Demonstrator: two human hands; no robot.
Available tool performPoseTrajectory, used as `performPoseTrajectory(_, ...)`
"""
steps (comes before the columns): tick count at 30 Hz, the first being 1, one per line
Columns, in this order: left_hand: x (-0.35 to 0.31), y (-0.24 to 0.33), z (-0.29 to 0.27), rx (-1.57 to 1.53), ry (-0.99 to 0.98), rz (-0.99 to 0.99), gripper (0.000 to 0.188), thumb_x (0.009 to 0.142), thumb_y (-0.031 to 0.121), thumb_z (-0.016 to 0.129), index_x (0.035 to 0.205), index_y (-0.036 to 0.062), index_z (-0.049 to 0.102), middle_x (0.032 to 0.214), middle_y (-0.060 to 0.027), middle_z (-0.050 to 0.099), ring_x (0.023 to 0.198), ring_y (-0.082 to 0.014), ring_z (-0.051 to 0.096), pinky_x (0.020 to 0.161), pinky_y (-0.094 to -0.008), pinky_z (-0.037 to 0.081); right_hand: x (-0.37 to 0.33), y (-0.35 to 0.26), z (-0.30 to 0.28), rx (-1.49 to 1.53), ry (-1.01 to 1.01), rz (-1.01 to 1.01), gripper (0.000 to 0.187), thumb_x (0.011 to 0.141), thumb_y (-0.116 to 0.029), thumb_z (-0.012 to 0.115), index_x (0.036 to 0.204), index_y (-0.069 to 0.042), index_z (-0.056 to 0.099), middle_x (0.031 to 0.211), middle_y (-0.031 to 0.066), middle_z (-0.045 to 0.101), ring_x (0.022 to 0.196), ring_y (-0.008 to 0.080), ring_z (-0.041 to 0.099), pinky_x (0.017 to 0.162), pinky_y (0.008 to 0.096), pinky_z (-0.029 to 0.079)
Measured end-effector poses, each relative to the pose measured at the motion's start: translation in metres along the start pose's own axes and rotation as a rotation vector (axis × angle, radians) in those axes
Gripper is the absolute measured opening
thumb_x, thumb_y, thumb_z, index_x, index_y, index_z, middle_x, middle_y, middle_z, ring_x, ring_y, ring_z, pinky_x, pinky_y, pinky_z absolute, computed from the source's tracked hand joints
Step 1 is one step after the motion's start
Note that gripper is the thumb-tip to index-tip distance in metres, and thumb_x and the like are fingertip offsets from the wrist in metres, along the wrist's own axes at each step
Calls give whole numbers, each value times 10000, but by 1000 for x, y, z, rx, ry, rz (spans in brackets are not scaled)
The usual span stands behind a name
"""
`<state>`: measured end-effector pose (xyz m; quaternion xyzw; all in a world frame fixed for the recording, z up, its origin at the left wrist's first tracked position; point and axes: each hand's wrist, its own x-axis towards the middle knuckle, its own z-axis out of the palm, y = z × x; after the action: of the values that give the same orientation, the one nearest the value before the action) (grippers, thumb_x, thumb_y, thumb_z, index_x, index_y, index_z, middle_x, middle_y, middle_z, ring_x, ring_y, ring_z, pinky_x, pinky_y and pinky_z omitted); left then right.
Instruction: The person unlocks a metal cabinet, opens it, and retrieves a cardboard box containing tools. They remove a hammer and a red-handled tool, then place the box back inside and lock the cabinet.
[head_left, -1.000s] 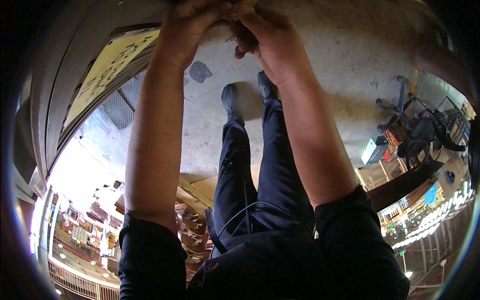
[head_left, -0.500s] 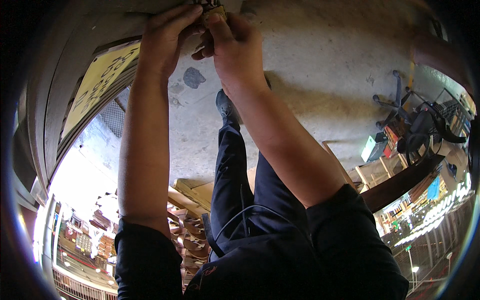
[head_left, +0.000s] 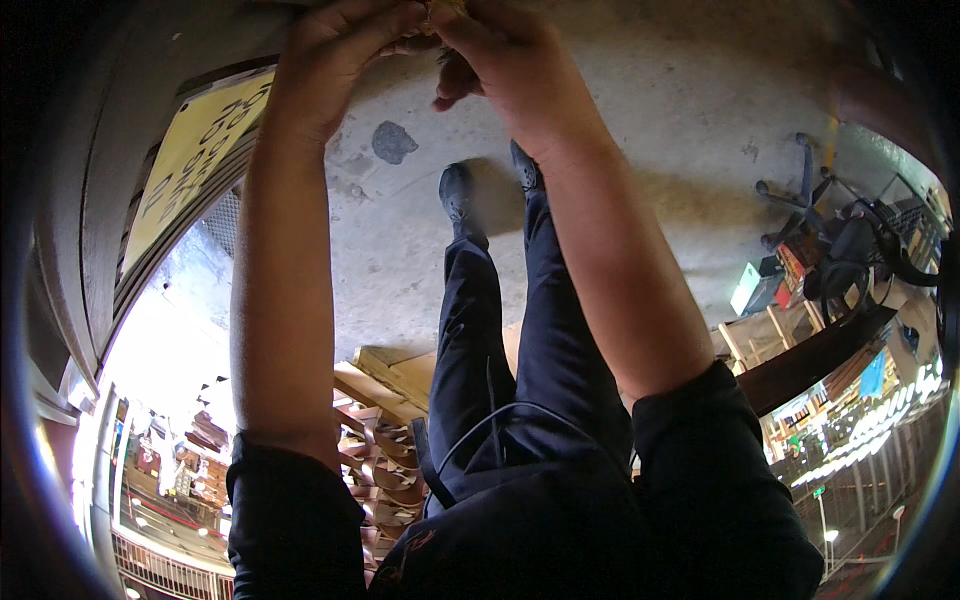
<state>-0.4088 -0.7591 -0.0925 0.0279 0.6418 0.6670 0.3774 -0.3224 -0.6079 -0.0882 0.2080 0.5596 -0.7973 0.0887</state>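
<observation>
Both my arms reach up to the top edge of the picture, where the hands meet. A small yellowish piece [head_left: 447, 5], mostly cut off by the edge, sits between the fingertips; its kind cannot be made out. My right hand [head_left: 515, 75] pinches it with thumb and curled fingers. Closed beside it, my left hand [head_left: 340, 50] brings its fingertips up against the same spot. What the left fingers hold is hidden.
A yellow sign [head_left: 200, 165] with dark lettering is fixed on the dark panel [head_left: 85, 190] to the left. Concrete floor [head_left: 640, 180] bears a dark patch [head_left: 394, 143]. Wooden boards [head_left: 385, 385] lie behind my legs. A wheeled chair base [head_left: 805, 195] stands at right.
My hands have risen toward the top edge, and the right arm has swung a little to the right. The yellowish piece shows less, while both shoes now show.
</observation>
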Motion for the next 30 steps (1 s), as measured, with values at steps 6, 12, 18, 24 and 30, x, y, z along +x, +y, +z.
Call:
performPoseTrajectory(6,-2,1,2,31,24,13,179,935,137,639,970,-30,693,902,-102,705,807,-185,674,757,-312,555,-21,9,-14,55,-18,127,251,962,-239,634,997,8,654,847,105,695,573,99,590,509,265,514)
performPoseTrajectory(12,0,4,4,-58,-44,0,169,943,114,623,967,-42,686,889,-111,706,789,-197,680,725,-310,561,-21,20,-6,59,33,-21,249,979,-236,607,1001,4,670,812,92,696,561,105,613,474,260,477)
performPoseTrajectory(18,2,-4,5,-130,13,1,151,934,99,623,962,-31,693,879,-109,710,777,-188,681,715,-311,565,-16,34,15,-521,324,-343,251,1027,-216,507,932,-13,621,762,53,669,551,117,599,510,243,458)
performPoseTrajectory(24,2,-10,1,-125,41,6,123,915,92,638,932,-11,702,869,-87,710,758,-166,667,734,-281,533,-22,37,20,166,179,-107,297,1048,-231,452,892,-25,599,722,88,649,499,133,569,437,275,452)
performPoseTrajectory(30,2,-7,9,-162,79,-7,125,915,104,640,922,-5,701,852,-65,697,748,-156,658,725,-274,527,-28,26,28,110,216,-13,330,1049,-327,453,990,-34,593,733,102,646,470,130,550,413,296,479)
